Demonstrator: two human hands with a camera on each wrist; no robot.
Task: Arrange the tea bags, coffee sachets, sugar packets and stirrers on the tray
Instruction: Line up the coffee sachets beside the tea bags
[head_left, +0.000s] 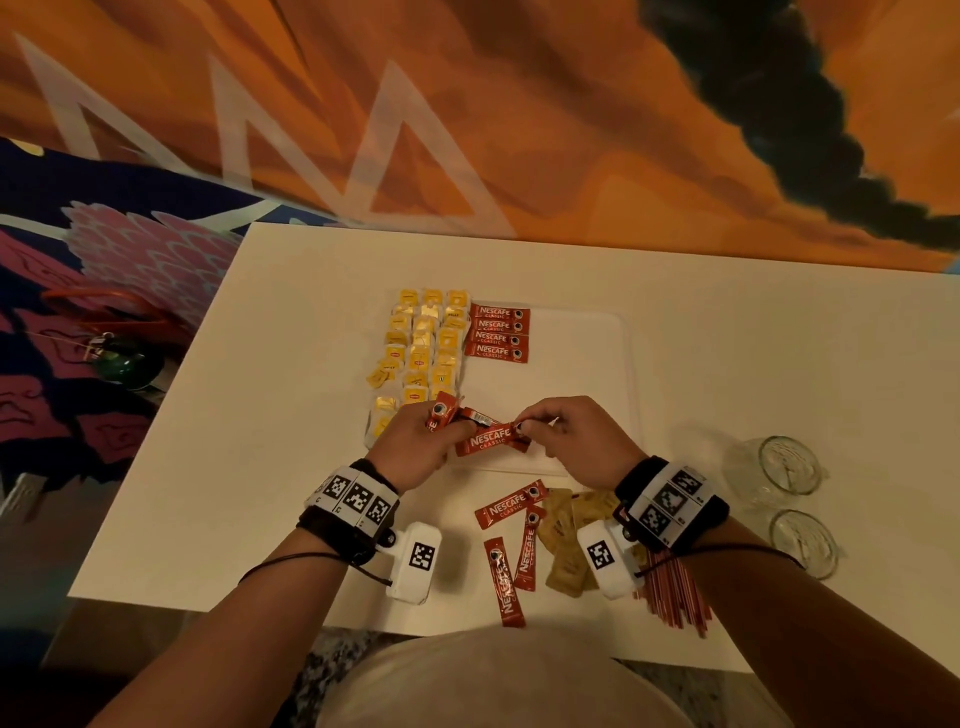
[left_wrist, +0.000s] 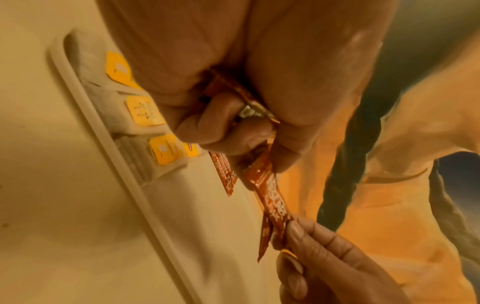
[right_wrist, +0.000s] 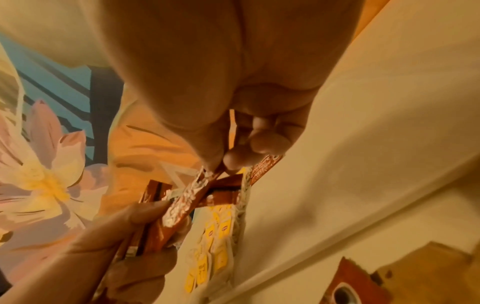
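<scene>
A bunch of red foil coffee sachets (head_left: 447, 413) is gripped in the left hand (head_left: 415, 447) above the white rectangular tray (head_left: 582, 364); one sachet's end is pinched by the right hand (head_left: 576, 431). Yellow-tagged tea bags (head_left: 423, 343) are lined along the tray's left side.

A white table (head_left: 260, 415) is carrying a white tray (head_left: 597, 364), with loose red coffee sachets (head_left: 511, 506), tan sugar packets (head_left: 563, 545) and red stirrers (head_left: 675, 592) lying near its front edge, and two clear glasses (head_left: 787, 465) sitting to the right.
</scene>
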